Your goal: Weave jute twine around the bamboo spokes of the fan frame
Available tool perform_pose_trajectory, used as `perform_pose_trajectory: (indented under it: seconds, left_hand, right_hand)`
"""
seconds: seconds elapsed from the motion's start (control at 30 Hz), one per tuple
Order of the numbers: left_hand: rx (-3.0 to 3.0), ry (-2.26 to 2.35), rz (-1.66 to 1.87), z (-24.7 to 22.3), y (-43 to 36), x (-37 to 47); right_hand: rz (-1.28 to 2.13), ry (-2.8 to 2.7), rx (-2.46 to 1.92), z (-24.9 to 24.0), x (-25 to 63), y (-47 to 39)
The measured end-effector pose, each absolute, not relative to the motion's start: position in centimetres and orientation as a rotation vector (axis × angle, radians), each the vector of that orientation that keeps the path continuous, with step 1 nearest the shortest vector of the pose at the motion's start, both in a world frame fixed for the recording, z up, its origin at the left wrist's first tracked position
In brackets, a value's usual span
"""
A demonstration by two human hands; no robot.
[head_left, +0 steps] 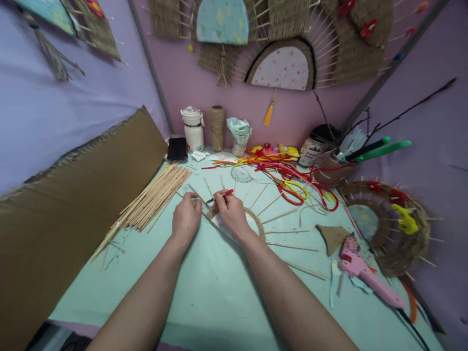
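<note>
On the table lies a half-round piece with a twine-wrapped rim (260, 225) and a pale patterned middle. Thin wooden sticks (280, 214) fan outward from its rim. A red pen (227, 192) is gripped in my right hand (232, 214), its tip pointing left over the piece's upper left part. My left hand (186, 217) is at the piece's left end, fingers closed around a thin stick there. My right hand and forearm hide part of the middle and rim.
Loose sticks (155, 197) lie at left beside a cardboard sheet (84, 195). Coloured pipe cleaners (270, 161), scissors (292, 192) and a protractor (241, 174) are behind. At right are a pink glue gun (369, 275), a cardboard scrap (331, 237) and a round woven piece (420, 229).
</note>
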State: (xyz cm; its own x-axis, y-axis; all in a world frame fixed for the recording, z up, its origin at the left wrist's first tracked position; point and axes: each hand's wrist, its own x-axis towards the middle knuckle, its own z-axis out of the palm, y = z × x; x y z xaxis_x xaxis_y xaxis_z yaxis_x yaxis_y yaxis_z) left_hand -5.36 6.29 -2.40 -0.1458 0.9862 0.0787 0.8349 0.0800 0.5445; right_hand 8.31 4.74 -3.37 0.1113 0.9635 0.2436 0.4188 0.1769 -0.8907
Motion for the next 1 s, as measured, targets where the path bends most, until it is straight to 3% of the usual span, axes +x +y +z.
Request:
perform_pose_trajectory:
  seconds: [0.67,1.0]
  left_hand:
    - [1.817,2.046,0.703,-2.33,6.18,-5.35]
    - [1.734,1.984,0.988,-1.71,6.08,-5.93]
  right_hand:
    - [0.671,-1.475,-1.437,-3.33,8.31,4.64]
    - [0.671,-1.444,-1.396,-3.55,8.27,4.62]
